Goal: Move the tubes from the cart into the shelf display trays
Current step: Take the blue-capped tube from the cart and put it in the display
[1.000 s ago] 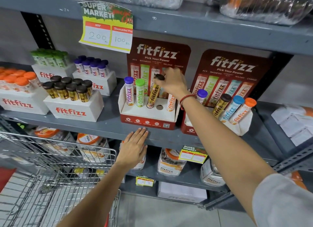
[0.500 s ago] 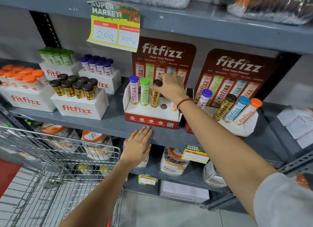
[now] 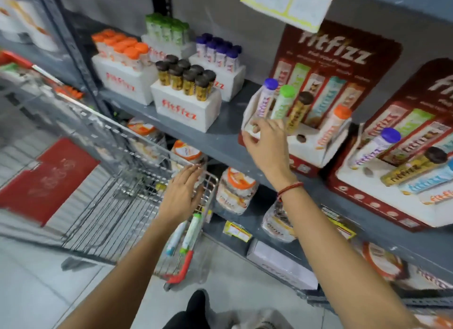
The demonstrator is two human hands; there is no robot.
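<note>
The red-and-white display tray on the grey shelf holds a purple-capped tube, a green-capped tube, a brown-capped tube and an orange-capped tube, with one bare hole between them. My right hand hovers at the tray's front left corner, fingers loosely curled and holding nothing. Over the wire cart's near corner my left hand is spread flat and empty. Two tubes lie in the cart just below it. A second tray to the right carries three slanted tubes.
White foam blocks with orange-capped, green-capped, purple-capped and brown-capped tubes stand at the shelf's left. Jars fill the lower shelf. A price sign hangs above. A red mat lies on the floor beyond the cart.
My right hand let go of the brown-capped tube, now standing in the tray, and drew back to the tray's front. My left hand dropped from the shelf edge to the cart. View swung down-left.
</note>
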